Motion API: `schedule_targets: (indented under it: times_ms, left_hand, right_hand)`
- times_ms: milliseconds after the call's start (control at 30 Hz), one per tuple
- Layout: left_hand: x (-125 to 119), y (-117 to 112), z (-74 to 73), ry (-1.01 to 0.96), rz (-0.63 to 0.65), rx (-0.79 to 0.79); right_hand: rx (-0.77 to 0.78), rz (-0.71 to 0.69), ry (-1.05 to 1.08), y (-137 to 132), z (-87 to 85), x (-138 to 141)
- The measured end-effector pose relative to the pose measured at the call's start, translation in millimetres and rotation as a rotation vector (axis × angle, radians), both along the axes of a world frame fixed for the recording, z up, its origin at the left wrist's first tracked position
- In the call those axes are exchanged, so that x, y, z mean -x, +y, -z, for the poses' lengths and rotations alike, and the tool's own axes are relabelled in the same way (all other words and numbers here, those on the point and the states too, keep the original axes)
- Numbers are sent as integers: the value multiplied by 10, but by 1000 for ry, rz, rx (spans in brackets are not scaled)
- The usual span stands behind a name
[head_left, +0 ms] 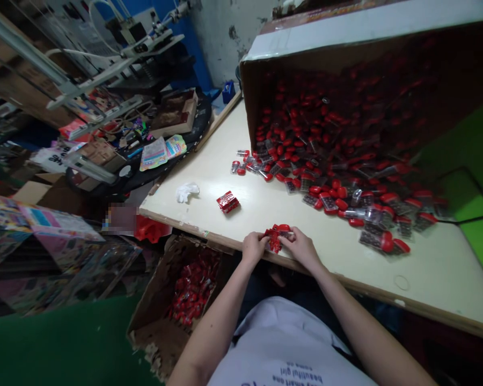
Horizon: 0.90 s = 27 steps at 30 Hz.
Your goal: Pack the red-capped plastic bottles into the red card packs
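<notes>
Left hand [254, 247] and right hand [300, 249] are both grasping a red plastic packet [275, 239] at the near edge of the worktop [426, 279]. A tipped cardboard box [251, 91] is resting on the worktop, red-capped tubes [380, 241] are lying spilled across it, and an open carton [155, 327] holding red packets is sitting below its edge.

On my feed, the table [185, 161] holds a tipped carton [290, 69] at one o'clock, spilled red-capped tubes [326, 201] at two, a red packet [227, 201] and white glove [187, 192] at eleven.
</notes>
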<state>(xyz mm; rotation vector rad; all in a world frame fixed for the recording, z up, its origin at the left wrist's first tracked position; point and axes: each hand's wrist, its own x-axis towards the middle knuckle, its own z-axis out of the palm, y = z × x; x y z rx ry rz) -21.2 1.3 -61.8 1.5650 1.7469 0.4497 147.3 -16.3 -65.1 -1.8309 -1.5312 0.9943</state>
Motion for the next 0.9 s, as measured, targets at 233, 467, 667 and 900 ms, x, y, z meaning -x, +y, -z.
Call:
schedule_targets:
  times_ms: [233, 467, 667, 900]
  left_hand:
    - [22, -12, 20, -8, -151, -60]
    - [-40, 5, 19, -80, -189, -5]
    - [-119, 38, 19, -18, -99, -14]
    - [-44, 4, -57, -105, -61, -12]
  right_hand:
    - [12, -3, -21, 8, 43, 38]
    - [19, 82, 108, -115, 26, -117]
    - [18, 71, 110, -107, -55, -11]
    - [40, 19, 10, -68, -13, 109]
